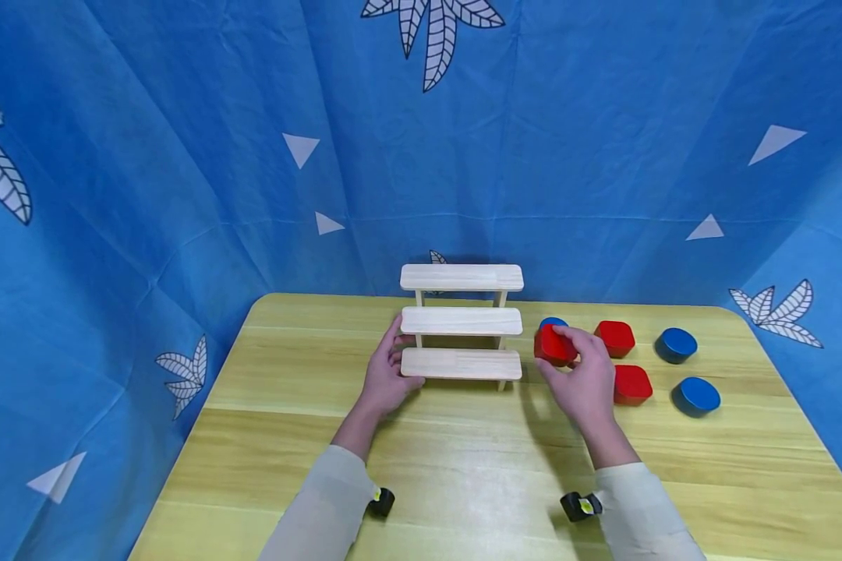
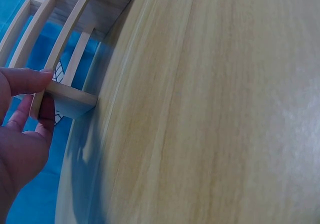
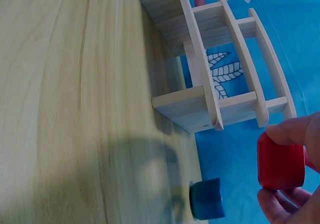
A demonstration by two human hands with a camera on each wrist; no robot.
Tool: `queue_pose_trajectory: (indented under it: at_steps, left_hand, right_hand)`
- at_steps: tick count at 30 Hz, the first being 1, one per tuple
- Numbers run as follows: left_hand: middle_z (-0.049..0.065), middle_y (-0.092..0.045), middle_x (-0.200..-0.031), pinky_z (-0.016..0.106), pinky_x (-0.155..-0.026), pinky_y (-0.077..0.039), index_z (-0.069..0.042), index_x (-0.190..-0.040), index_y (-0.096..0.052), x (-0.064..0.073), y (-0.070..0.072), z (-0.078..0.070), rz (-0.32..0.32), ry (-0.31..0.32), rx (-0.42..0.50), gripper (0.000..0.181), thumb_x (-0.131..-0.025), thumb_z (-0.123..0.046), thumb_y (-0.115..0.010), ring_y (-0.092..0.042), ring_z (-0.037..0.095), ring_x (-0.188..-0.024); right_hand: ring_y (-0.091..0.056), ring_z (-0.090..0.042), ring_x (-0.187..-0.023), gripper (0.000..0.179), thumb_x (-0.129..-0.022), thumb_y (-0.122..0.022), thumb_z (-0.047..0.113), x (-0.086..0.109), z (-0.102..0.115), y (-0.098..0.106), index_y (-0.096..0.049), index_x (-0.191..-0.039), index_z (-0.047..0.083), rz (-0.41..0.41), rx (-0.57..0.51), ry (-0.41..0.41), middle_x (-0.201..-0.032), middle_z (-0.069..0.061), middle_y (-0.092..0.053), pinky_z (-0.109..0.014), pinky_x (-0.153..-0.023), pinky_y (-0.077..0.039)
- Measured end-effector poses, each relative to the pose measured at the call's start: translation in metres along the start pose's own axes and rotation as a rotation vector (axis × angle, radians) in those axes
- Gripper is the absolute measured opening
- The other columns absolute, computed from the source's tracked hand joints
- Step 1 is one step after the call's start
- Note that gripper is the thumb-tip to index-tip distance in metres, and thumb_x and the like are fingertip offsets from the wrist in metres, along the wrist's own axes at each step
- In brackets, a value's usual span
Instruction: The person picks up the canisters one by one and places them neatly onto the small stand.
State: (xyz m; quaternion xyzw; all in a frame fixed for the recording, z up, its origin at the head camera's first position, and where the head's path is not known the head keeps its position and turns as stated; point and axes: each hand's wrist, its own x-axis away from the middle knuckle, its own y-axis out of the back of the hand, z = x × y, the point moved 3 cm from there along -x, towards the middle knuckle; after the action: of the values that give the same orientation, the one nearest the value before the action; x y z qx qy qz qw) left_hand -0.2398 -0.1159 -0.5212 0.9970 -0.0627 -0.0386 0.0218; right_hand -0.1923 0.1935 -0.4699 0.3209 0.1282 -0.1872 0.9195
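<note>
A three-tier pale wooden display stand (image 1: pixel 461 320) stands toward the back of the table. My left hand (image 1: pixel 386 379) pinches the left end of its lowest shelf, thumb on one face and fingers on the other, as the left wrist view shows. To the right of the stand, my right hand (image 1: pixel 584 382) holds a red rounded-square block (image 3: pixel 281 161) between thumb and fingers, raised above the table. A blue round block (image 3: pixel 207 199) sits on the table behind it, mostly hidden by the red one in the head view.
Two more red blocks, a rear one (image 1: pixel 614 338) and a nearer one (image 1: pixel 632 384), lie right of my right hand. Farther right are two blue round blocks, one behind (image 1: pixel 676 344) and one in front (image 1: pixel 696 396). A blue patterned cloth (image 1: pixel 568 140) hangs behind the wooden table (image 1: pixel 463 483).
</note>
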Motion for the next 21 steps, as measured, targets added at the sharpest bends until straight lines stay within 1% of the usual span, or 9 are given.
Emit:
queue_pose_trajectory:
  at_steps: [7, 13, 21]
  left_hand:
    - [0.018, -0.045, -0.14, 0.039, -0.089, -0.054, -0.028, -0.16, -0.024, 0.001, 0.0, -0.001, 0.008, 0.0, -0.008, 0.12, -0.067, 0.034, -0.068, -0.052, 0.037, -0.118]
    - [0.015, -0.048, -0.138, 0.035, -0.086, -0.055, -0.029, -0.16, -0.024, 0.001, 0.001, -0.001, 0.004, 0.001, -0.005, 0.121, -0.066, 0.035, -0.068, -0.053, 0.033, -0.116]
    - [0.014, -0.049, -0.137, 0.035, -0.086, -0.055, -0.029, -0.16, -0.025, 0.001, 0.0, -0.001, -0.006, 0.006, -0.001, 0.121, -0.066, 0.034, -0.068, -0.054, 0.031, -0.115]
  right_hand:
    - [-0.052, -0.037, -0.114, 0.06, -0.074, -0.087, 0.005, -0.001, 0.005, 0.001, -0.064, -0.13, 0.004, 0.009, -0.001, -0.002, -0.128, -0.021, -0.055, -0.052, -0.076, -0.055]
    - [-0.052, -0.036, -0.114, 0.059, -0.075, -0.086, 0.004, -0.001, 0.01, 0.0, -0.064, -0.13, 0.004, 0.008, -0.013, 0.003, -0.128, -0.02, -0.055, -0.053, -0.077, -0.056]
    - [-0.052, -0.035, -0.115, 0.058, -0.074, -0.087, 0.005, -0.005, 0.016, 0.0, -0.065, -0.128, 0.005, -0.002, -0.018, 0.018, -0.129, -0.018, -0.056, -0.051, -0.077, -0.056]
